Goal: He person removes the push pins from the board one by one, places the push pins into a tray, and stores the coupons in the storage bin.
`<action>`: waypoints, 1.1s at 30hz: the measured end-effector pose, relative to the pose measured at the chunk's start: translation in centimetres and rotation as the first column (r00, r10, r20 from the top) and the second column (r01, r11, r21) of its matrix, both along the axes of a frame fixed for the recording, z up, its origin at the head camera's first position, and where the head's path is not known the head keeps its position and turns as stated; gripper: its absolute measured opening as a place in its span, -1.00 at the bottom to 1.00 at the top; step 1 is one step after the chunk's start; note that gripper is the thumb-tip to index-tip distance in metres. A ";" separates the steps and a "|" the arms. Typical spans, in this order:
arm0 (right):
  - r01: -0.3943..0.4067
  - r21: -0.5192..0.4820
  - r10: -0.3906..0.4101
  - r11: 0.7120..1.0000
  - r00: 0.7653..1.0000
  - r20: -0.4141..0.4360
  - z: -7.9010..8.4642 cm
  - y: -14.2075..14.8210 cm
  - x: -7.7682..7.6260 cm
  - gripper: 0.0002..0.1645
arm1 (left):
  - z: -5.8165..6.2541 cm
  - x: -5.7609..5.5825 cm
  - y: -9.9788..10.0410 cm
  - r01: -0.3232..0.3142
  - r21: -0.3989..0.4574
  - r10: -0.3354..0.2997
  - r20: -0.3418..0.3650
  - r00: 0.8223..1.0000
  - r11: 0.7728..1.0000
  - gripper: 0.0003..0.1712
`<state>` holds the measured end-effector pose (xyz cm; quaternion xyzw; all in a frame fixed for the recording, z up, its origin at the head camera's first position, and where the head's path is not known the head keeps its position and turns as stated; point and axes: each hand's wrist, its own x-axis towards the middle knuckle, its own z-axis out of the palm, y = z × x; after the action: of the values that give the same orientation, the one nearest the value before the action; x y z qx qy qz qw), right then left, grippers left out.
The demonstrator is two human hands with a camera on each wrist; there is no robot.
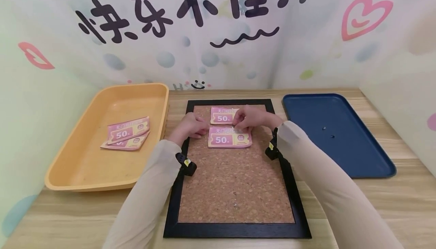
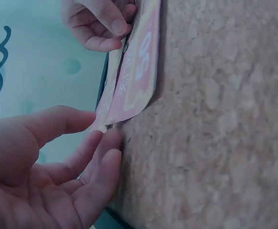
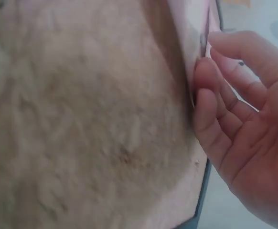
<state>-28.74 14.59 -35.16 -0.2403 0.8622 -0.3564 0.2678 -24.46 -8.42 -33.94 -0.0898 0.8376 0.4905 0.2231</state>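
Observation:
Two pink "50" coupons lie one above the other on a black-framed corkboard [image 1: 235, 173], the upper coupon [image 1: 221, 117] toward the far edge and the lower coupon [image 1: 225, 140] just below it. At the lower coupon's top edge, my right hand [image 1: 250, 116] pinches something small, apparently a pin; its fingertips largely hide it. My left hand [image 1: 193, 125] is by the coupons' left ends. Its thumb and fingers are loosely bent near a corner in the left wrist view, with no firm grip visible. Curled fingers [image 3: 207, 76] of the right hand meet the coupon's edge in the right wrist view.
An orange tray [image 1: 85, 171] on the left holds more pink coupons [image 1: 127, 133]. To the right is a blue tray [image 1: 340, 154] with a couple of tiny pins [image 1: 332, 136]. Small specks [image 1: 235, 205] sit on the lower cork. A printed curtain [image 1: 204, 63] hangs behind.

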 end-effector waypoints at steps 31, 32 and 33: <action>0.125 0.084 -0.116 0.989 0.988 -0.102 -1.2 -1.3 0.2 -0.85 | -1.2 -0.7 1.2 -0.018 -0.136 0.013 -0.043 0.999 0.991 -0.83; 0.126 0.083 -0.117 0.989 0.988 -0.101 -1.2 -1.3 0.2 -0.85 | -1.2 -0.7 1.2 -0.018 -0.134 0.012 -0.044 0.999 0.991 -0.83; 0.127 0.082 -0.118 0.989 0.988 -0.101 -1.2 -1.3 0.2 -0.84 | -1.2 -0.7 1.1 -0.013 -0.134 0.007 -0.045 0.999 0.991 -0.82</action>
<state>-28.56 13.28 -36.40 -0.1915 0.9021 -0.3220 0.2140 -25.18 -7.28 -35.17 -0.0977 0.8731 0.4359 0.1955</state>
